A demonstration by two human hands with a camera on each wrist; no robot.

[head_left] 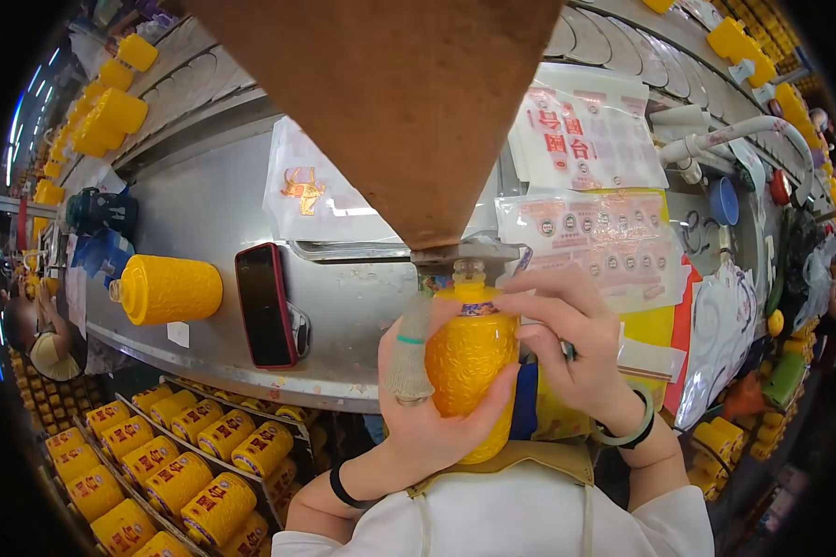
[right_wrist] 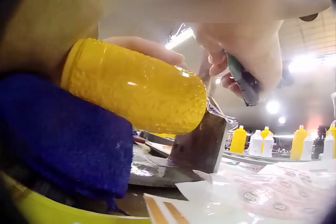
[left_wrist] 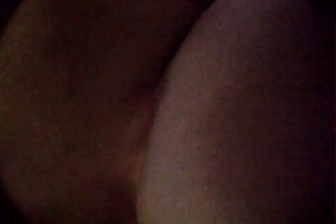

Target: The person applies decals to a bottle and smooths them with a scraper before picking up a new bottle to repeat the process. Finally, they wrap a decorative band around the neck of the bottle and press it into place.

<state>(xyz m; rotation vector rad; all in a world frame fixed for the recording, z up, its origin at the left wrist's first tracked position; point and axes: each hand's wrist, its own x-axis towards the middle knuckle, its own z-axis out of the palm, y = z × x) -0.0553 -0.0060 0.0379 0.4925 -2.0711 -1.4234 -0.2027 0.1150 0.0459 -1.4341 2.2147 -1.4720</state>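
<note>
In the head view my left hand [head_left: 427,408] grips a yellow embossed bottle [head_left: 471,371], with its fingers on one side and its thumb across the front. A cloth finger cover [head_left: 415,357] wraps one finger. The bottle stands mouth up, its clear stopper [head_left: 469,271] right at a metal bracket. Fingertips of my right hand [head_left: 571,339] touch the patterned band [head_left: 476,308] round the bottle's neck. Its other fingers curl round a small dark green object [right_wrist: 242,79], whose kind is unclear. The left wrist view is dark, with only blurred skin.
A brown post [head_left: 381,111] hangs over the bench. A second yellow bottle [head_left: 172,290] lies left, next to a phone [head_left: 267,306]. Printed label sheets [head_left: 590,246] lie right. A blue cloth [right_wrist: 63,134] is beneath the held bottle. Crates of yellow bottles [head_left: 178,473] stand lower left.
</note>
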